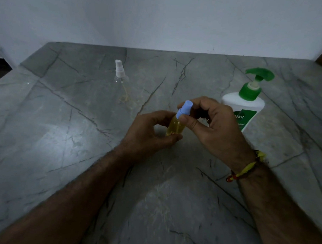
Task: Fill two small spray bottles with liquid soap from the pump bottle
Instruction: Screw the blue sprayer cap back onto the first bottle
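At the frame's centre, the left hand (152,132) curls its fingers round a small bottle (175,127) of yellow liquid, held just above the grey marble desk (63,136). The right hand (211,124) pinches its blue spray cap (184,110) between thumb and fingers. A clear spray bottle (121,83) with a white cap stands upper left, well apart. The white pump bottle (244,105) with a green pump stands right, behind the right hand.
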